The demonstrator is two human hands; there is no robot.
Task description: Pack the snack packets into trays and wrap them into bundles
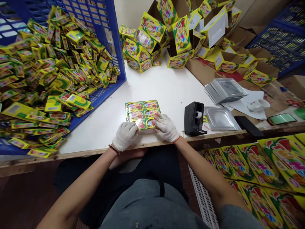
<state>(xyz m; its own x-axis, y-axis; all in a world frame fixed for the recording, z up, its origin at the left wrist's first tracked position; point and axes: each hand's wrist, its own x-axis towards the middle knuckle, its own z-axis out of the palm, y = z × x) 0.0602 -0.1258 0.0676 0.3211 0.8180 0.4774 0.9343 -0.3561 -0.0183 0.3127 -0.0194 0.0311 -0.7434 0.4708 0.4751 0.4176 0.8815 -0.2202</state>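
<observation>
A flat block of several small yellow-green printed boxes (143, 111), set edge to edge in two columns, lies on the white table (100, 133) before me. Its top shines in places; whether a clear tray covers it I cannot tell. My left hand (125, 135), in a white knit glove, closes on the block's near left corner. At the near right corner my gloved right hand (167, 128) grips the edge, with bare fingertips showing on top. A black tape dispenser (194, 119) stands to the right of my right hand.
A blue crate (120, 60) heaped with small boxes fills the left. Open printed cartons (181, 35) pile up at the back. Clear plastic trays (225, 90), a white cup (258, 105) and a black phone-like object (249, 126) lie right. Filled cartons (247, 162) stand below the table edge.
</observation>
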